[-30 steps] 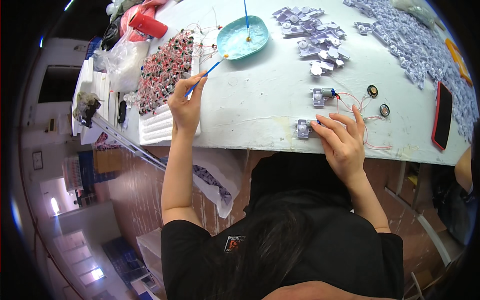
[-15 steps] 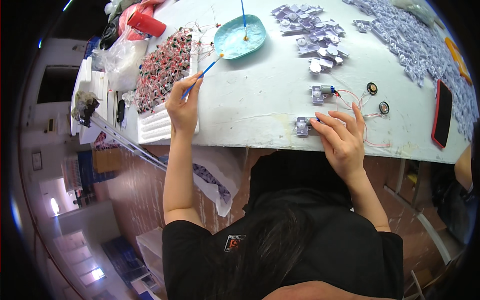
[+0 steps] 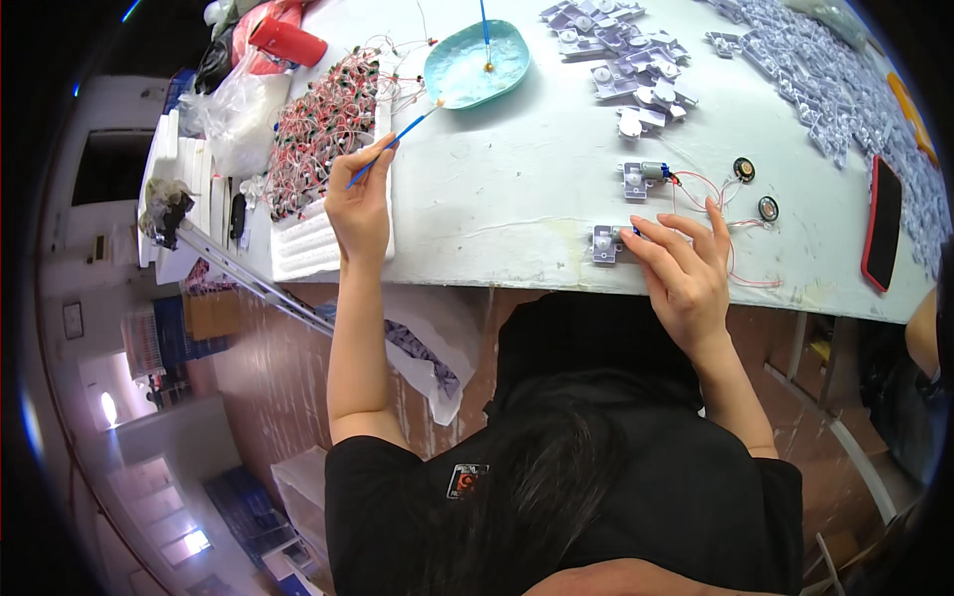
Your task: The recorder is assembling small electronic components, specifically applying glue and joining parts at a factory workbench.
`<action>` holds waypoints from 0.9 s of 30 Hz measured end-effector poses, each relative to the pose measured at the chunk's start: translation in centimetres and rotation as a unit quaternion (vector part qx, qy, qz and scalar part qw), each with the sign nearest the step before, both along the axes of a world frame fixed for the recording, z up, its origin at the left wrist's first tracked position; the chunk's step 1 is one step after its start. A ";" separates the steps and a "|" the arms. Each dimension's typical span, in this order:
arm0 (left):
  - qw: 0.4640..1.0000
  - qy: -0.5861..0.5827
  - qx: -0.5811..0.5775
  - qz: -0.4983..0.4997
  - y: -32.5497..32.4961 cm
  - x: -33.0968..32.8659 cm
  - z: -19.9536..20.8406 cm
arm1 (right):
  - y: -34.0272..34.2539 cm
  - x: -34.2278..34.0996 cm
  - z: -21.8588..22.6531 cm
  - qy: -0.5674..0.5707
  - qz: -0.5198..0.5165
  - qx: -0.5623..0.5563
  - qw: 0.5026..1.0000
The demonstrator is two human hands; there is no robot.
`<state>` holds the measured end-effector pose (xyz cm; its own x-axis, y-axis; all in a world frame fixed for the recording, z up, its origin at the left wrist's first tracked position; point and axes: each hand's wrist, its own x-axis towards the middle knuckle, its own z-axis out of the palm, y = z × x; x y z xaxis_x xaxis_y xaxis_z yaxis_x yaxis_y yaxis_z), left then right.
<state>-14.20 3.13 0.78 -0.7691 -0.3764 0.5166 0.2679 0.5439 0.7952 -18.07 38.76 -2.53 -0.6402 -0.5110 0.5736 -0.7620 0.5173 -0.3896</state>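
Hands of a seated person reached over a white table [image 3: 517, 214], seen from above the head. The left hand [image 3: 360, 204] was raised with its forearm stretched forward, fingers pinched in a closed grip around a thin blue brush [image 3: 396, 147]. The brush slanted up and to the right, its pale tip reaching the near rim of a turquoise dish [image 3: 477, 64] that held whitish liquid. A second blue stick [image 3: 485, 30] stood in that dish. The right hand [image 3: 686, 273] lay flat near the table's front edge, fingers spread and open, gripping nothing, fingertips pressing on thin red and white wires [image 3: 701, 189]. Just left of those fingertips sat a small pale lilac plastic part [image 3: 604, 243], close to the index finger; whether they touched cannot be told. A similar part with a small motor [image 3: 641, 177] lay just beyond, wired to two small round discs [image 3: 755, 189]. Left of the brush hand, a white foam tray [image 3: 313, 243] carried a heap of red-wired components [image 3: 323, 129]. More lilac parts [image 3: 626, 55] lay farther back, and a red phone [image 3: 882, 223] lay at the right.
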 end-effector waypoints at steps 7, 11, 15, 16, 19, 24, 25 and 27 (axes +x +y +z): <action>1.000 0.010 0.012 -0.001 -0.4 0.8 0.0 | 0.1 0.0 -0.1 0.000 -0.006 -0.001 1.000; 0.999 0.025 0.033 0.030 0.7 -0.1 1.1 | 0.1 0.0 -0.1 -0.003 -0.009 0.002 1.000; 0.991 0.054 0.107 0.062 0.3 -1.7 1.0 | 0.0 0.1 0.0 0.001 -0.010 0.001 1.000; 0.986 0.069 0.137 0.062 0.1 -2.0 0.8 | 0.0 0.1 0.0 0.002 -0.010 0.000 1.000; 0.974 0.043 0.212 0.070 -0.6 -2.0 -0.2 | 0.0 0.1 -0.2 0.003 -0.009 -0.001 1.000; 0.968 0.025 0.225 0.106 -0.6 -0.9 -0.2 | 0.0 0.0 0.0 -0.003 -0.007 0.003 1.000; 0.966 0.029 0.234 0.106 -0.8 -0.6 0.0 | 0.1 0.0 0.0 -0.002 -0.006 0.004 1.000; 0.964 0.032 0.243 0.108 -0.9 -0.2 0.5 | 0.1 0.0 0.0 -0.003 -0.004 0.003 1.000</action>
<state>-14.38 2.22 1.26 -0.6179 -0.7333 0.2837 0.2481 0.1606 0.9553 -18.04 38.84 -2.55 -0.6482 -0.5089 0.5664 -0.7551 0.5259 -0.3916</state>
